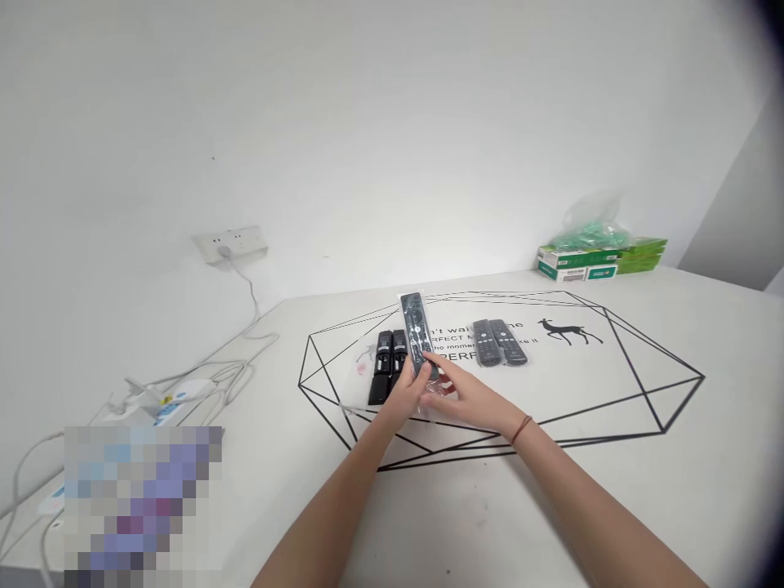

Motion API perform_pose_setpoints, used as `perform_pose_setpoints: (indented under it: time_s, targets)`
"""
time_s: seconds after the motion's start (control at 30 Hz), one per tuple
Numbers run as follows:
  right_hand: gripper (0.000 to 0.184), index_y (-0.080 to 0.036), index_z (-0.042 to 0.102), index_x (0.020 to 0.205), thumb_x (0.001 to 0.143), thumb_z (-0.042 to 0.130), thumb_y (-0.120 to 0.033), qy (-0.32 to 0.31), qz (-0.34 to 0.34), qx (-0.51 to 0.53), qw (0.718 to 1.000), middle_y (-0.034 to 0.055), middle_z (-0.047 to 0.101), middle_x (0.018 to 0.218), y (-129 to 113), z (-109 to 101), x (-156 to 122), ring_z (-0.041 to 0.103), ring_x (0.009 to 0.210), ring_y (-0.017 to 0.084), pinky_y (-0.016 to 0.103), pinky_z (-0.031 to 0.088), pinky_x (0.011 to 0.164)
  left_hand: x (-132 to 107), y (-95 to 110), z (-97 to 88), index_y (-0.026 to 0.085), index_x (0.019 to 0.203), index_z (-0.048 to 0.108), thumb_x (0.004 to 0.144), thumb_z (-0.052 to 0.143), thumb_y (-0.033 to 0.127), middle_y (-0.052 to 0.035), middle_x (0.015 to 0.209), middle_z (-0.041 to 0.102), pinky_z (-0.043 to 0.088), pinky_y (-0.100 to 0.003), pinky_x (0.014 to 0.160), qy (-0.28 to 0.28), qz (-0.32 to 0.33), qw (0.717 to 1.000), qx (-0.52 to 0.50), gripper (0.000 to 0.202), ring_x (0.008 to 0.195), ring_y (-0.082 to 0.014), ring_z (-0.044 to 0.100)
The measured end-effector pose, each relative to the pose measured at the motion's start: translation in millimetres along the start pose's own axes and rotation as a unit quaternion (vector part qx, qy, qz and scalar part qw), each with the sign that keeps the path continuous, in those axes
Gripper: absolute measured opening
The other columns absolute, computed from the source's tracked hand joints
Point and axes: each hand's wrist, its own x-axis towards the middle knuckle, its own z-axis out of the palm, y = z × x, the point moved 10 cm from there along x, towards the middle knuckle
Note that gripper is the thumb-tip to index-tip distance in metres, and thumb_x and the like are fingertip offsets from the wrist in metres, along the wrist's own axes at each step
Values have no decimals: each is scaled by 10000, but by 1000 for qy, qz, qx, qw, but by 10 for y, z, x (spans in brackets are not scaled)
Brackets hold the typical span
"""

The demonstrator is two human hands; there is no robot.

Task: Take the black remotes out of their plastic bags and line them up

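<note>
While left hand (pixel 404 397) and right hand (pixel 474 398) pinch one remote (pixel 413 328), black pair (pixel 385 361) and grey pair (pixel 499 341) lie.

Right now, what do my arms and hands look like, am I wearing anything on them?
Your left forearm and right forearm are bare, no sleeves in view. The left grip and right grip are ungloved, no rings that I can make out. A thin reddish-brown band circles the right wrist.
</note>
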Motion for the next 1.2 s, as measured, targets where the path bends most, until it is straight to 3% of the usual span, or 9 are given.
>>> perform_pose_setpoints:
  time_s: [0.1, 0.2, 0.33, 0.53, 0.73, 0.87, 0.97, 1.1, 1.2]
  targets:
    - [629, -294, 287, 1398, 816, 522, -263, 12, 19, -6, 1000, 71, 580, 1126, 71, -67, 6, 561, 759, 147, 345, 497, 747, -24, -71, 154, 197, 1300, 368, 829, 516, 462, -108, 1117, 573, 469, -386, 866, -74, -13, 997, 6, 561, 985, -215, 581]
    - [676, -307, 279, 1402, 784, 524, -180, 10, 26, -25, 999, 36, 620, 967, 135, -91, 15, 501, 620, 116, 306, 481, 662, -65, -75, 240, 189, 1314, 357, 827, 532, 439, -121, 1151, 563, 443, -407, 904, -110, -9, 994, 26, 574, 1021, -227, 567]
    - [757, -306, 270, 1409, 728, 556, -137, 16, 16, -53, 998, 40, 616, 1021, 148, -117, 9, 478, 626, 107, 268, 454, 639, -104, -12, 289, 204, 1342, 338, 799, 599, 368, -122, 1263, 510, 359, -416, 999, -142, 4, 988, 60, 624, 1165, -249, 477]
    - [743, -258, 308, 1400, 711, 552, -127, 39, 24, -82, 996, 49, 645, 969, 197, -146, -20, 540, 703, 136, 267, 438, 672, -126, -22, 374, 180, 1205, 503, 779, 617, 358, -128, 1170, 576, 399, -402, 947, -192, -20, 981, 26, 475, 1113, -255, 522]
    - [594, -260, 450, 1319, 738, 525, -156, 90, 39, -149, 984, 24, 672, 878, 227, -269, -35, 560, 708, 152, 264, 429, 674, -74, -224, 307, 201, 1145, 554, 764, 620, 375, -107, 1119, 596, 474, -356, 833, -154, -59, 986, 33, 424, 989, -218, 574]
    - [479, -256, 528, 1245, 777, 484, -169, 127, 57, -199, 970, 19, 682, 826, 255, -359, -46, 568, 659, 150, 249, 418, 636, -39, -376, 232, 171, 1008, 567, 765, 592, 442, -82, 959, 620, 502, -297, 641, -75, -94, 992, 26, 364, 700, -158, 625]
    - [522, -273, 536, 1237, 752, 451, -98, 133, 57, -217, 965, 14, 690, 862, 251, -374, -46, 578, 673, 146, 238, 420, 631, -53, -424, 210, 172, 991, 539, 786, 536, 502, -50, 826, 615, 469, -255, 533, -21, -127, 992, -20, 388, 539, -111, 581]
    - [628, -299, 522, 1255, 711, 393, -11, 122, 35, -216, 968, 12, 680, 1001, 216, -349, -36, 597, 804, 154, 253, 443, 711, -83, -440, 193, 170, 1041, 532, 796, 457, 595, -59, 820, 621, 490, -271, 592, 26, -164, 979, -119, 496, 573, -113, 591]
    - [632, -300, 511, 1265, 719, 389, -6, 93, 43, -186, 977, 24, 655, 1076, 259, -290, -35, 596, 860, 160, 277, 453, 757, -62, -393, 151, 171, 1043, 569, 750, 580, 534, -64, 902, 625, 495, -269, 669, 42, -150, 979, -131, 466, 693, -121, 604]
